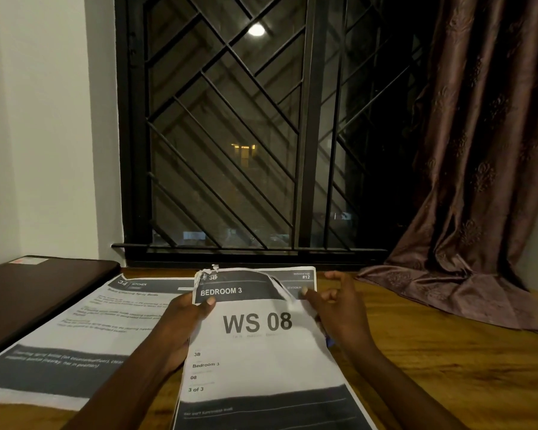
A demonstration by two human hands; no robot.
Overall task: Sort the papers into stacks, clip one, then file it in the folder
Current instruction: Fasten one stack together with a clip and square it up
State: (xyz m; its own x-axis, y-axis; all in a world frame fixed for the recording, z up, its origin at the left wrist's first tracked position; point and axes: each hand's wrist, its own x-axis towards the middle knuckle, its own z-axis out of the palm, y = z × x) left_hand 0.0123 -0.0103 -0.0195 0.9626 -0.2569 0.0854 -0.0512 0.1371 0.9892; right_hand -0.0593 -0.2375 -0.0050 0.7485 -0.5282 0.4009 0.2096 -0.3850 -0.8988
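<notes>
While sheets are being sorted, dark folder (38, 293): lying flat, untouched, well left of the grip.
Kitchen stack (75, 330): lying just left of the grip.
Left hand (180, 324): being used to pinch, thumb on top.
WS 08 stack (261, 352): being pinched at its left edge; judged light, limp, torn at the top, so better gripped lower.
Right hand (339, 305): loosely spread, a fingertip being rested at the right edge.

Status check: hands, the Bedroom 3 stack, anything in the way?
Left hand grips Bedroom 3 stack at its left edge. Right hand thumb touches its torn top corner, fingers spread. No clip visible on it. Kitchen stack lies to its left.
</notes>
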